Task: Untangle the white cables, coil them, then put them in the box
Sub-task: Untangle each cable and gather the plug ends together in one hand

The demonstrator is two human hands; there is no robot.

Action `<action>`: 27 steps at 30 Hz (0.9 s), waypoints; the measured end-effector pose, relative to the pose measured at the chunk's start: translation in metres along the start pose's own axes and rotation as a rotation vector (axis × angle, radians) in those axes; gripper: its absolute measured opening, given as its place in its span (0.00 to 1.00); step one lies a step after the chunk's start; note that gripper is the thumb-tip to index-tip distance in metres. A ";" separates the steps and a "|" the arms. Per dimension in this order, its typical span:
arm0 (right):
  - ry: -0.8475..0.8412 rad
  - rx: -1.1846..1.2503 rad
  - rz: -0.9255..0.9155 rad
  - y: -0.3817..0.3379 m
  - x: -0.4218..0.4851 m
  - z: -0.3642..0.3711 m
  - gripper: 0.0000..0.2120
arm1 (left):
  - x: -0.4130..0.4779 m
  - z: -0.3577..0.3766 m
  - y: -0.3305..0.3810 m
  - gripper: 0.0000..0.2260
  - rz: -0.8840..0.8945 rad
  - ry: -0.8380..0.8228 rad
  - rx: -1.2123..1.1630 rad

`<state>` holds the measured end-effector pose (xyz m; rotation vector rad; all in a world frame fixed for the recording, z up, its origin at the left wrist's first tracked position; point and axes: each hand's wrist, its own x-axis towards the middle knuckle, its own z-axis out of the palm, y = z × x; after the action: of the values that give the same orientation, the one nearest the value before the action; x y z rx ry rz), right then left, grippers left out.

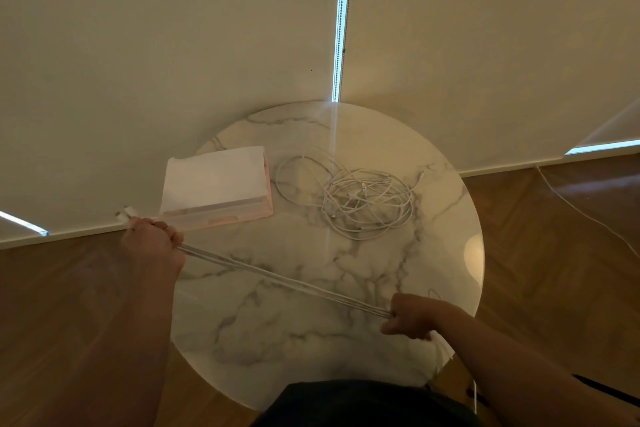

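Grips doubled cable [284, 282] taut in clenched left hand [152, 243] and clenched right hand [412, 317]; farther off, box [214, 184] left, tangle [363, 204] right.

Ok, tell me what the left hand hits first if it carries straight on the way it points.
Probably the box, at its near left corner; the left hand, gripping the white cable, may be higher than it.

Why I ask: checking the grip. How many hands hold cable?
2. The left hand grips the taut cable beside the box, at the table's left edge; the right hand grips it near the table's front right. None hidden.
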<state>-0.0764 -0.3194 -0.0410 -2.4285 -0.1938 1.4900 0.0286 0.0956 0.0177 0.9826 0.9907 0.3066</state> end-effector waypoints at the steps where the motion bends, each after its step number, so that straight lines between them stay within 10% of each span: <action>1: 0.014 0.013 0.021 -0.003 0.001 -0.002 0.19 | 0.001 0.000 0.003 0.18 0.012 0.006 0.000; 5: 0.138 -0.116 0.027 -0.004 0.002 -0.017 0.23 | 0.006 -0.002 0.014 0.17 0.028 0.008 -0.004; 12: -0.310 -0.012 0.277 0.020 -0.001 -0.002 0.26 | 0.001 -0.001 0.010 0.18 0.058 -0.017 0.022; 17: 0.138 -0.251 0.109 0.019 0.002 0.007 0.23 | -0.009 0.004 0.003 0.18 0.074 -0.025 0.053; 23: -0.228 -0.087 0.308 0.035 -0.004 0.010 0.16 | -0.012 0.006 -0.002 0.18 0.117 -0.044 0.065; 27: 0.041 -0.238 0.217 0.037 -0.003 0.011 0.21 | -0.013 0.008 -0.008 0.18 0.124 -0.083 0.075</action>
<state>-0.0882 -0.3538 -0.0548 -2.7418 -0.1067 1.5844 0.0261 0.0791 0.0200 1.1192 0.8725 0.3309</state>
